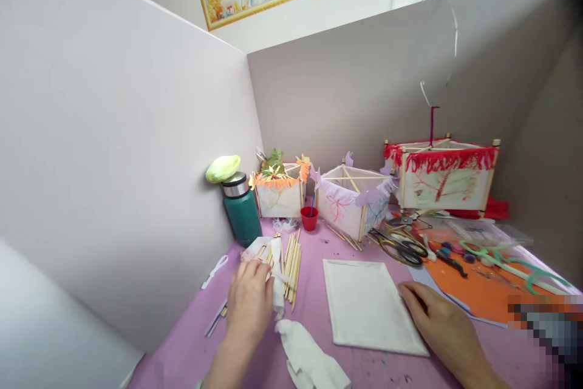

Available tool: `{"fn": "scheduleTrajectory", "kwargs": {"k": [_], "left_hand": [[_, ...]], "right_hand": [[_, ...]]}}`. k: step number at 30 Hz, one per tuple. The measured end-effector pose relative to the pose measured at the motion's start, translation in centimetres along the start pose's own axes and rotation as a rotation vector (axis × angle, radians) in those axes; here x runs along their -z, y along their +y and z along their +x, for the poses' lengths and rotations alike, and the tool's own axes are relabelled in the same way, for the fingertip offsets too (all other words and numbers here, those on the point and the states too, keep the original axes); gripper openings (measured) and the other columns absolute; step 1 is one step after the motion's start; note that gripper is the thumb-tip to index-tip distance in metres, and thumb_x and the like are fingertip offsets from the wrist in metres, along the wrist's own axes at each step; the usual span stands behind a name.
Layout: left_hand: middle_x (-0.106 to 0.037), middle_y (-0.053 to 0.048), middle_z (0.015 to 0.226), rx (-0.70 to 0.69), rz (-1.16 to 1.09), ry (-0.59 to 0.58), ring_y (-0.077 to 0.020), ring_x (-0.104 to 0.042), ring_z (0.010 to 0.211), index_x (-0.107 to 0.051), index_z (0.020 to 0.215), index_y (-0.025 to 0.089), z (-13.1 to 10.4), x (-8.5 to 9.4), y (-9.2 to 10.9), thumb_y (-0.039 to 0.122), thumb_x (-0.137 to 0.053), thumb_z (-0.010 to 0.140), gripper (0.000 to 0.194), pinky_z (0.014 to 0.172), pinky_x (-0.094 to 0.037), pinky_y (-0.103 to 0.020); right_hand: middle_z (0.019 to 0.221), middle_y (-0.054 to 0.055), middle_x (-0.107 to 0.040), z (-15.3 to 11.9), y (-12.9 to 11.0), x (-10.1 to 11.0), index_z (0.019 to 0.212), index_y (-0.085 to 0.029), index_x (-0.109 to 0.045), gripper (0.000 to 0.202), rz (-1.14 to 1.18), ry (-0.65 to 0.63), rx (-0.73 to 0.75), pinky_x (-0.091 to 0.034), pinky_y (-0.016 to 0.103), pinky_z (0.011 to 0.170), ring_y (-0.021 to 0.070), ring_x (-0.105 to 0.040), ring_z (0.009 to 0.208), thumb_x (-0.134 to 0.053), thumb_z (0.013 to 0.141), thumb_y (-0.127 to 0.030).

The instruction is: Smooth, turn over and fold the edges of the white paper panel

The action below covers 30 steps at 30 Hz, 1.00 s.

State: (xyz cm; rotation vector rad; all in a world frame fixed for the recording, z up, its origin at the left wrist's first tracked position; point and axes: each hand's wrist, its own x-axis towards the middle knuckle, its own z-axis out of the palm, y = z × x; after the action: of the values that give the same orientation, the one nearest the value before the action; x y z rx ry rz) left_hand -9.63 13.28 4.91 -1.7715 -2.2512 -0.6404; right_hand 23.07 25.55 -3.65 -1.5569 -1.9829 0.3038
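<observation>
My left hand (249,295) is at the left of the table, fingers bent and closed against a crumpled white tissue (277,292); its fingertips are partly hidden. Beside and under that tissue lies a bundle of thin wooden sticks (294,267). A flat, white-covered square panel (371,304) lies in front of me. At its right edge rests my right hand (435,322), thumb and forefinger together on the border, the other fingers curled under. Between my hands, nearer to me, is a folded white cloth or tissue (310,355).
Three stick-framed paper lanterns (339,198) stand at the back, one with red fringe (449,179). A green bottle (243,213) and red cup (309,219) are left of centre. Black-handled scissors (405,248) and orange sheets (473,280) lie right. Grey partitions (364,91) enclose the table.
</observation>
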Motion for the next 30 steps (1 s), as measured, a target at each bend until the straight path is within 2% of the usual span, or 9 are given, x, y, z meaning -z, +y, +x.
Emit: {"fn": "scheduleTrajectory", "kwargs": {"k": [4,9,15,18,21,23,25,27,30], "left_hand": [[-0.063,-0.013,0.113,0.176,0.092,-0.01,-0.03,-0.054,0.105,-0.063,0.11,0.013,-3.2,-0.2,-3.5,0.024,-0.048,0.088,0.028,0.086,-0.044,-0.042],[-0.067,-0.013,0.108,0.246,0.158,-0.135,-0.0307,-0.058,0.104,-0.064,0.111,0.015,-4.3,-0.3,-4.3,0.022,-0.045,0.088,0.03,0.086,-0.044,-0.042],[-0.065,-0.01,0.121,0.224,0.192,-0.155,-0.0215,-0.058,0.111,-0.062,0.117,0.019,-1.3,0.9,-6.2,0.029,-0.037,0.094,0.035,0.092,-0.043,-0.032],[-0.065,-0.014,0.119,0.261,0.267,-0.186,-0.0236,-0.059,0.111,-0.061,0.117,0.016,1.1,0.8,-7.8,0.019,-0.037,0.094,0.034,0.093,-0.043,-0.036],[-0.064,-0.012,0.116,0.282,0.328,-0.274,-0.0226,-0.06,0.105,-0.061,0.113,0.016,3.0,0.1,-8.8,0.024,-0.049,0.092,0.026,0.091,-0.047,-0.04],[-0.065,-0.008,0.11,0.317,0.362,-0.327,-0.0201,-0.062,0.097,-0.061,0.109,0.015,3.6,0.0,-9.1,0.033,-0.056,0.09,0.027,0.086,-0.05,-0.041],[-0.065,-0.008,0.103,0.349,0.39,-0.344,-0.0206,-0.063,0.093,-0.063,0.102,0.014,3.7,0.3,-9.0,0.032,-0.058,0.088,0.024,0.082,-0.052,-0.041],[-0.065,-0.015,0.102,0.353,0.407,-0.313,-0.0267,-0.062,0.098,-0.065,0.095,0.01,3.1,1.0,-8.5,0.024,-0.055,0.088,0.018,0.082,-0.051,-0.043],[-0.061,-0.021,0.113,0.297,0.386,-0.22,-0.0329,-0.057,0.11,-0.066,0.098,0.01,0.9,2.4,-6.3,0.021,-0.042,0.09,0.027,0.088,-0.047,-0.046]], "right_hand": [[0.096,0.002,-0.072,0.0,-0.6,-0.1,0.091,-0.025,-0.064,0.038,0.006,0.015,0.059,-0.047,0.035,0.074,0.0244,-0.067,0.087,-0.035,0.085,-0.05],[0.094,0.003,-0.072,-0.6,-1.7,0.0,0.088,-0.024,-0.064,0.038,0.013,0.049,0.12,-0.047,0.034,0.071,0.0244,-0.068,0.084,-0.034,0.085,-0.048],[0.092,0.004,-0.073,-0.7,-2.0,0.0,0.088,-0.024,-0.064,0.038,-0.006,0.046,0.126,-0.045,0.033,0.065,0.0245,-0.068,0.079,-0.034,0.087,-0.047],[0.093,0.004,-0.073,-0.6,-2.0,-0.2,0.088,-0.024,-0.064,0.037,-0.005,0.031,0.131,-0.045,0.033,0.068,0.0245,-0.067,0.082,-0.034,0.088,-0.044],[0.093,0.003,-0.073,-0.6,-2.1,-0.1,0.087,-0.024,-0.064,0.035,-0.012,-0.005,0.127,-0.044,0.032,0.068,0.0243,-0.067,0.084,-0.035,0.089,-0.042],[0.091,0.003,-0.073,-0.6,-2.3,0.0,0.087,-0.024,-0.065,0.034,-0.02,-0.018,0.117,-0.043,0.032,0.067,0.0241,-0.067,0.083,-0.035,0.089,-0.041],[0.089,0.003,-0.073,-0.6,-2.4,0.2,0.086,-0.024,-0.065,0.034,-0.025,-0.015,0.109,-0.042,0.032,0.066,0.0243,-0.067,0.082,-0.035,0.089,-0.04],[0.088,0.003,-0.073,-0.6,-2.5,0.3,0.087,-0.023,-0.066,0.034,-0.018,-0.007,0.111,-0.041,0.032,0.066,0.0245,-0.067,0.081,-0.035,0.089,-0.039],[0.087,0.003,-0.072,-0.7,-2.6,0.2,0.086,-0.022,-0.066,0.034,0.003,0.001,0.129,-0.04,0.031,0.066,0.0243,-0.066,0.08,-0.036,0.09,-0.038]]}}
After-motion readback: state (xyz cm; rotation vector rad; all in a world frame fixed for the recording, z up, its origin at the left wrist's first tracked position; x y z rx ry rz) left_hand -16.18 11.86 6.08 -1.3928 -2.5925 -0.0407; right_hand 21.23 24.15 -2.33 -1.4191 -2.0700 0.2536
